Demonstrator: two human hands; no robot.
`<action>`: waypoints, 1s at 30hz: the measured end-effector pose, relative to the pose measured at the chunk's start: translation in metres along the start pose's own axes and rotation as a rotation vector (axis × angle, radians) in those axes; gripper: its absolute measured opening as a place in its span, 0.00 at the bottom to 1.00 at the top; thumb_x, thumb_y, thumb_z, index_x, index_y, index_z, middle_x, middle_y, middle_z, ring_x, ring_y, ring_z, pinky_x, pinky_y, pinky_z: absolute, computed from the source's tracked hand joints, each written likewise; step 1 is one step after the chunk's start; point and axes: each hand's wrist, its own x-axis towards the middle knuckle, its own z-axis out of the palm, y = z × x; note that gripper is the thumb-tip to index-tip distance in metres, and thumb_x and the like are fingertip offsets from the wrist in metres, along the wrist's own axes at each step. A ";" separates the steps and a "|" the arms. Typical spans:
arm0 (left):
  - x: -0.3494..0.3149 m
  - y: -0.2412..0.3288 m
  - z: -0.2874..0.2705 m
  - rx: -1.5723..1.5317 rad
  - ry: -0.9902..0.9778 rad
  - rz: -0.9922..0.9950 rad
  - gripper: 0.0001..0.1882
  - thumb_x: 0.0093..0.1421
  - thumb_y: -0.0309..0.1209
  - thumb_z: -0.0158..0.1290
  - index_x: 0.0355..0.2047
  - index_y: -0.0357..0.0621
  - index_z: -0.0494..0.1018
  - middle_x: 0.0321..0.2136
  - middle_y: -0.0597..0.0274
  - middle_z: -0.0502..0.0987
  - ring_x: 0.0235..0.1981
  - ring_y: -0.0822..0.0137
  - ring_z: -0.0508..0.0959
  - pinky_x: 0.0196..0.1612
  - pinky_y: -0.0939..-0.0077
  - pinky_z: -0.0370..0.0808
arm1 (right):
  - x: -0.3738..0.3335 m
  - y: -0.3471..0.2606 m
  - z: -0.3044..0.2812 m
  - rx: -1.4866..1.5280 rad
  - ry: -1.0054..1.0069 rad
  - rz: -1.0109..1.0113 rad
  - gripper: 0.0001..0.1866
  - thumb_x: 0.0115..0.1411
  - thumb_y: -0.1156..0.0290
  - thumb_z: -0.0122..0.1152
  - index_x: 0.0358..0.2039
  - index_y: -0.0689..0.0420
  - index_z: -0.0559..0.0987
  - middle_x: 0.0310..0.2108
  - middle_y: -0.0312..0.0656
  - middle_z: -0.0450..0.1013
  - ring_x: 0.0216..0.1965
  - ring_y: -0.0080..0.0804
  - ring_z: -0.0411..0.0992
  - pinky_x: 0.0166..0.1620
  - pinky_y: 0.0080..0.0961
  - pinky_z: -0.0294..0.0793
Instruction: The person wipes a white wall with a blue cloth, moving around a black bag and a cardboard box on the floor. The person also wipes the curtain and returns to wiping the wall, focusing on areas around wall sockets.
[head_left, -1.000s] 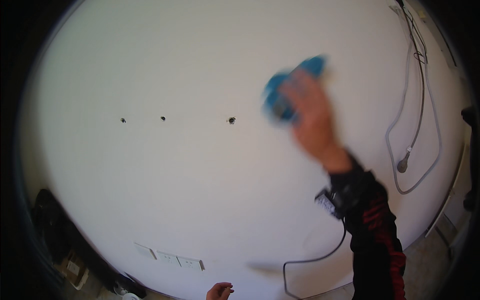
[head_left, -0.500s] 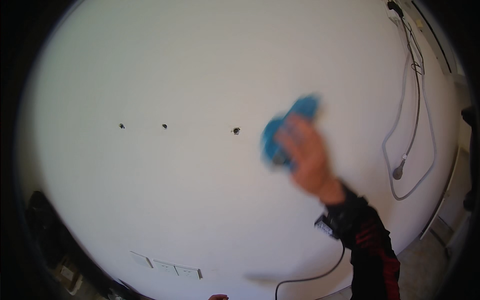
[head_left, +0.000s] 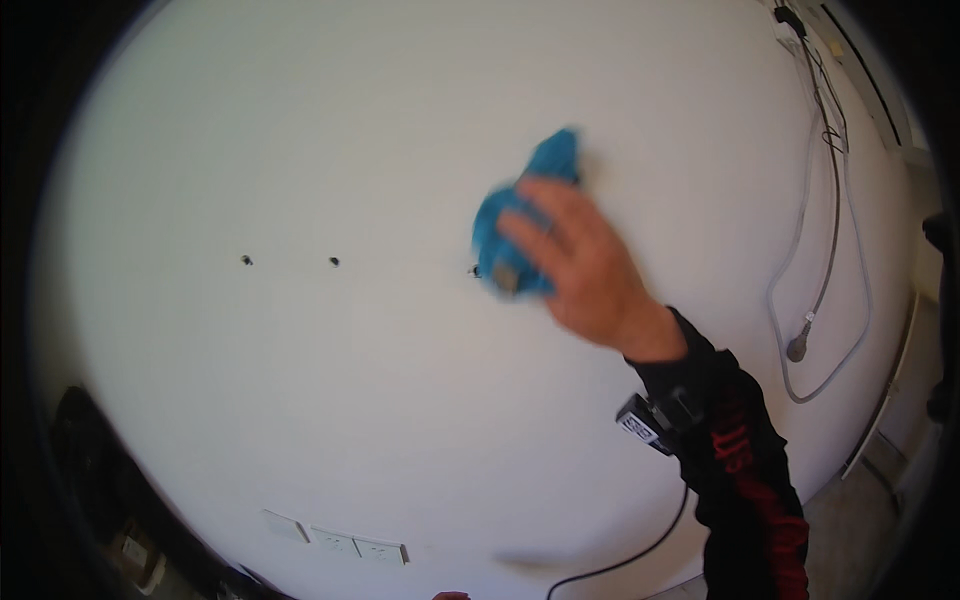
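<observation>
A bunched blue cloth lies against the white wall, pressed there by my right hand. My fingers are spread over it and closed on its folds; one corner sticks up past the fingertips. Just left of the cloth's lower edge is a hole in the wall, partly covered by the cloth. Two more holes stand further left, a middle one and an outer one. Only a sliver of my left hand shows at the bottom edge, its fingers hidden.
Low on the wall are white sockets and a blank plate. A looped grey cable with a plug hangs at the right. From the small box at my right wrist a black cord trails down. Dark items stand at lower left.
My right hand has swept the blue cloth up and to the left across the wall, reaching the rightmost hole. My left hand stays at the bottom edge.
</observation>
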 end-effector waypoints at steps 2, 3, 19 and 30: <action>-0.003 0.002 -0.005 0.036 0.029 0.005 0.13 0.64 0.29 0.51 0.45 0.33 0.72 0.36 0.56 0.78 0.36 0.65 0.80 0.38 0.74 0.76 | -0.001 -0.001 -0.003 0.028 -0.031 -0.062 0.30 0.41 0.85 0.60 0.48 0.56 0.76 0.54 0.51 0.68 0.58 0.52 0.64 0.60 0.44 0.66; -0.004 0.004 -0.008 0.059 0.058 -0.006 0.13 0.64 0.29 0.51 0.44 0.33 0.72 0.36 0.55 0.78 0.35 0.66 0.80 0.38 0.74 0.76 | 0.001 0.016 -0.009 -0.078 0.013 0.020 0.28 0.43 0.86 0.58 0.48 0.56 0.76 0.53 0.51 0.69 0.56 0.51 0.66 0.59 0.43 0.68; -0.025 -0.009 -0.030 0.113 0.184 -0.004 0.11 0.64 0.27 0.52 0.44 0.33 0.73 0.34 0.55 0.79 0.35 0.65 0.81 0.38 0.72 0.77 | 0.032 -0.091 0.049 0.164 -0.056 -0.320 0.11 0.52 0.75 0.56 0.36 0.58 0.80 0.47 0.49 0.73 0.52 0.44 0.70 0.51 0.39 0.73; -0.035 -0.016 -0.033 0.046 0.218 -0.083 0.10 0.64 0.27 0.51 0.43 0.33 0.73 0.33 0.56 0.79 0.35 0.66 0.81 0.37 0.72 0.77 | 0.050 -0.127 0.092 0.268 -0.099 -0.335 0.16 0.51 0.79 0.56 0.42 0.60 0.77 0.50 0.51 0.70 0.53 0.48 0.69 0.57 0.40 0.69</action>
